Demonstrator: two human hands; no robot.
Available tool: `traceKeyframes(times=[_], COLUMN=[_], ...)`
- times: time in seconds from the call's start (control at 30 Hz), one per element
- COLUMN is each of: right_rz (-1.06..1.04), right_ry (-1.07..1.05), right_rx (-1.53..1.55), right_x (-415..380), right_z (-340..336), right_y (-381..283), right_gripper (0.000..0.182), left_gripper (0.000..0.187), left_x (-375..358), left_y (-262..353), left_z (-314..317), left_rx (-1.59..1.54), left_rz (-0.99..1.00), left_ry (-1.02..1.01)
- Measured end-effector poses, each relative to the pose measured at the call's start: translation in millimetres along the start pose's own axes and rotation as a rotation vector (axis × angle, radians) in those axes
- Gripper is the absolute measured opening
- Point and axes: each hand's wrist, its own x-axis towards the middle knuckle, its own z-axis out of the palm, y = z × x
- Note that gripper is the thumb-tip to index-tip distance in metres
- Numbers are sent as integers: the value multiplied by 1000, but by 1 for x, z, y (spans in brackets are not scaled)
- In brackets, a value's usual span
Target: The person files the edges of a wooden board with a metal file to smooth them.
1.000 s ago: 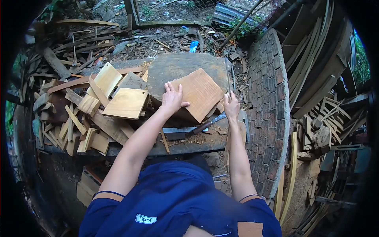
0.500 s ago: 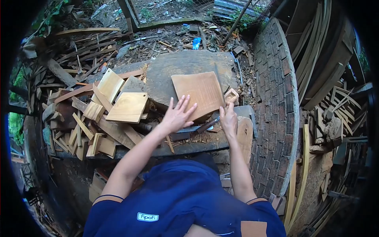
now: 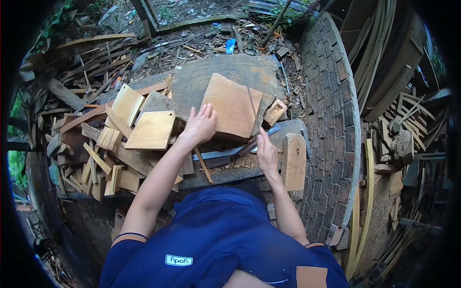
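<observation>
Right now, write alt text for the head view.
A person's left hand rests on a wooden board lying on a stone slab, while the right hand holds a thin blade over it. Wood offcuts lie left.

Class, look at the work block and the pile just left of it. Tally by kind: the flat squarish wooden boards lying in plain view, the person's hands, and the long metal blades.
Squarish boards: 3 (one under the hands, one with a hole, one tilted pale one)
Hands: 2 (left hand, right hand)
Metal blades: 1
Total: 6

A square, reddish-brown wooden board (image 3: pixel 232 104) lies tilted on the stump.
</observation>
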Motion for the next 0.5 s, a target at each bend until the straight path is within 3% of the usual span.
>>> traceKeyframes(times=[0.03,0.13,0.27,0.5], right_rz=[-81,-76,-99,-105], right_ry=[76,-25,-77,35], right_rx=[-61,-331,-487,-463], right_x=[1,-6,-17,51], right_z=[2,0,2,20], right_y=[4,-9,-6,3], right_gripper=[43,42,51,44], left_gripper=[75,80,86,91], left_x=[6,26,33,32], left_y=[7,17,19,18], left_z=[0,9,-2,-8], left_rx=[-11,-142,-209,-217], left_rz=[-7,-20,-74,-42], left_ry=[-2,182,184,193])
